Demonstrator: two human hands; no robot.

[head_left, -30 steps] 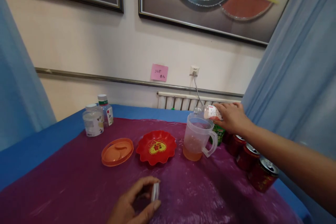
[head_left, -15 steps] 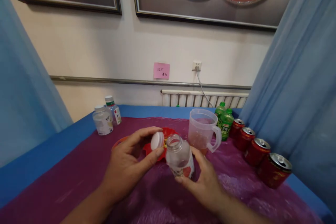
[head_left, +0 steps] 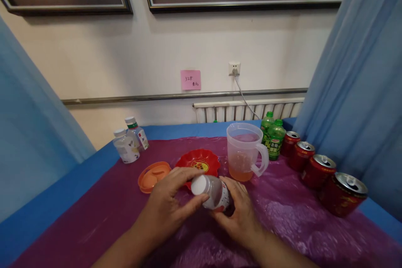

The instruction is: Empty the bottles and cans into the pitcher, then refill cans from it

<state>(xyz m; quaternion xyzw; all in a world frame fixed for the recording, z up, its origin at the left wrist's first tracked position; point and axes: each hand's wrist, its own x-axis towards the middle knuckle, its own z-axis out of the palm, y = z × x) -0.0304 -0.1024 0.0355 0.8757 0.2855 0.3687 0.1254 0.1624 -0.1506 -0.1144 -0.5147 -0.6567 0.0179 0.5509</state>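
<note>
At the lower centre of the head view, the white cap (head_left: 199, 185), apart from the bottle (head_left: 216, 192) half a second ago, now sits over its mouth, covering it. The left hand's (head_left: 168, 201) fingers pinch the cap; the right hand's (head_left: 241, 213) clasp the tilted bottle.

Hands (head_left: 166, 203) and bottle (head_left: 216, 192) partly hide the red plate (head_left: 187, 160).
</note>
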